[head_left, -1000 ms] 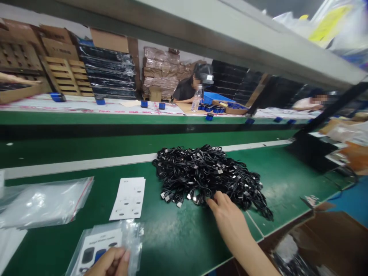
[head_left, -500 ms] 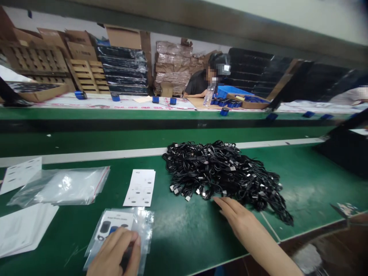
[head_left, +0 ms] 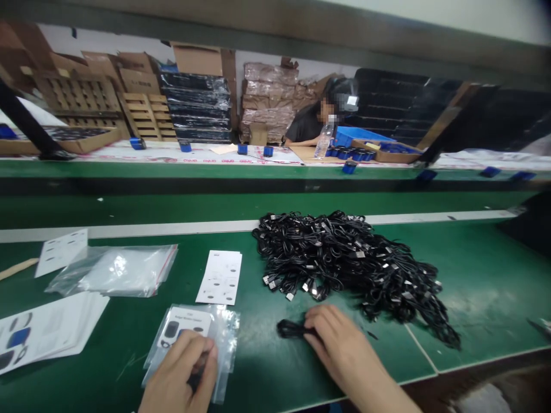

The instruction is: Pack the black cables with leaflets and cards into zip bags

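Note:
A black coiled USB cable (head_left: 290, 328) is pinched in my right hand (head_left: 340, 350), just above the green bench in front of the pile. My left hand (head_left: 183, 373) is closed, thumb against fingertips, over clear zip bags (head_left: 226, 338) with a printed leaflet (head_left: 189, 321) showing in the top one. Something dark shows between its fingers, too hidden to name. A large heap of black USB cables (head_left: 344, 258) lies beyond my right hand, metal plugs glinting.
White printed sheets (head_left: 220, 275) lie beyond the bags. Further left are a stack of clear plastic bags (head_left: 124, 269) and a pile of leaflets (head_left: 55, 327). Across the bench sits a person (head_left: 305, 123) near a bottle (head_left: 323, 137) and blue-black speakers (head_left: 353, 154).
My right hand has drawn back from the heap's near edge toward me, with a black cable now in its fingers. My left hand remains over the bags. The whole view has shifted slightly.

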A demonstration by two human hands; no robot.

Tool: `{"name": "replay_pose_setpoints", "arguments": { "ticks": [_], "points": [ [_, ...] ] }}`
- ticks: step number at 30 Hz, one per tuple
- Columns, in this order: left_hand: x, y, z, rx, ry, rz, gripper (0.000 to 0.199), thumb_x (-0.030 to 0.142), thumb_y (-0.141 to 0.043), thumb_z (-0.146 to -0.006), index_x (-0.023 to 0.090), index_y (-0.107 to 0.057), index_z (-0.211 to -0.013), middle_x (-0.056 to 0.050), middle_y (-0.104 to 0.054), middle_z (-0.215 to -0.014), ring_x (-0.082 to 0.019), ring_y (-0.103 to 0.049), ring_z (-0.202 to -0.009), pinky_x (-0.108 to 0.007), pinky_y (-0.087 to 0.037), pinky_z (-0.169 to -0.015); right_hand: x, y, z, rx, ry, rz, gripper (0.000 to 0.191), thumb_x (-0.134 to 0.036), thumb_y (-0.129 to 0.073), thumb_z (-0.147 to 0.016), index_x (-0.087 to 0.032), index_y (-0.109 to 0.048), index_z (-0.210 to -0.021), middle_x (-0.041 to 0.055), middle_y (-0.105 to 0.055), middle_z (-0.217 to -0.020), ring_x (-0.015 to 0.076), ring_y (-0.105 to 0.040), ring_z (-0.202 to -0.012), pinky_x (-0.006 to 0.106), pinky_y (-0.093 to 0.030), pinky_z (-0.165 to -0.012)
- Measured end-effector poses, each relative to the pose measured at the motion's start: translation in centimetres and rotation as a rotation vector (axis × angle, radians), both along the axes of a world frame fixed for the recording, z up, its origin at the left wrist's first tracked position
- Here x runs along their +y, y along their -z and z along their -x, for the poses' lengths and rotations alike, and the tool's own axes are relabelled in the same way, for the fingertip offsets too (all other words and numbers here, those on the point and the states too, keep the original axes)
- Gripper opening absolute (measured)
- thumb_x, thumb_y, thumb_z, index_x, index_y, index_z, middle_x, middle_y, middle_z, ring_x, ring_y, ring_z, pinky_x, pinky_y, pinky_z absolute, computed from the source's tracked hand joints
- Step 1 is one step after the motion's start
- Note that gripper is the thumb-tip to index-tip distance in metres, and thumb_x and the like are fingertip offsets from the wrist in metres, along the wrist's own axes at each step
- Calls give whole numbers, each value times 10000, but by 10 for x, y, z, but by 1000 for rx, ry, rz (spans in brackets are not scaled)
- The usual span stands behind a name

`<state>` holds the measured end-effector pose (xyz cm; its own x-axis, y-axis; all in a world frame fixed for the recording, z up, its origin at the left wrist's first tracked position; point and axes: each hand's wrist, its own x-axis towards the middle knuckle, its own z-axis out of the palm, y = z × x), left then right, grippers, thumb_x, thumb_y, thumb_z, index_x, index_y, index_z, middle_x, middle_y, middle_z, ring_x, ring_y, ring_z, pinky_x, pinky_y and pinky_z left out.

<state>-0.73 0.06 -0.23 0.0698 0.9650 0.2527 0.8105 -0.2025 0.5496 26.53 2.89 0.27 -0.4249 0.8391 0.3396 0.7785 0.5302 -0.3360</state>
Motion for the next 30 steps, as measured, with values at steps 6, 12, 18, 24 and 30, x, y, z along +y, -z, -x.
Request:
{"name": "replay_pose_setpoints", "arguments": {
  "ticks": [6, 12, 18, 24, 30],
  "points": [
    [-2, 2, -2, -85, -58, 41, 175, 354, -436, -882, 256, -546, -789, 30, -595, -807, -95, -629, -605, -146, -468, -475, -19, 0, 82, 486, 38, 474, 53, -183, -540, -853, -196, -591, -856, -22, -611, -678, 136, -605, -602, 197, -464, -557],
    [-3, 11, 6, -198, -173, 49, 243, 404, -483, -844, 239, -619, -727, -16, -585, -1001, -109, -626, -636, -204, -527, -594, -16, 26, 106, 173, 4, 65, 146, -72, -529, -783, -195, -596, -828, 27, -620, -747, 165, -611, -595, 229, -449, -539],
    [-5, 15, 11, -186, -183, 56, 240, 412, -511, -827, 253, -644, -707, -43, -565, -1132, -208, -618, -968, -297, -519, -779, -10, 24, 116, 54, 76, -301, 218, -7, -496, -652, -216, -554, -670, 16, -573, -634, 179, -514, -509, 277, -367, -488],
    [-8, 18, 14, -81, -56, -18, 177, 348, -508, -846, 275, -642, -757, -30, -534, -1157, -195, -612, -990, -288, -508, -781, -9, 5, 110, 71, -17, -100, 182, -18, -548, -689, -196, -579, -716, 34, -605, -687, 191, -573, -565, 264, -425, -481],
    [-14, 18, 2, -91, -63, -97, 191, 305, -459, -866, 270, -606, -750, -28, -487, -1221, -212, -567, -1034, -326, -444, -824, -17, 9, 116, 265, -11, 226, 161, -62, -503, -808, -157, -615, -872, 76, -635, -823, 220, -629, -738, 304, -514, -643]
  ]
}}
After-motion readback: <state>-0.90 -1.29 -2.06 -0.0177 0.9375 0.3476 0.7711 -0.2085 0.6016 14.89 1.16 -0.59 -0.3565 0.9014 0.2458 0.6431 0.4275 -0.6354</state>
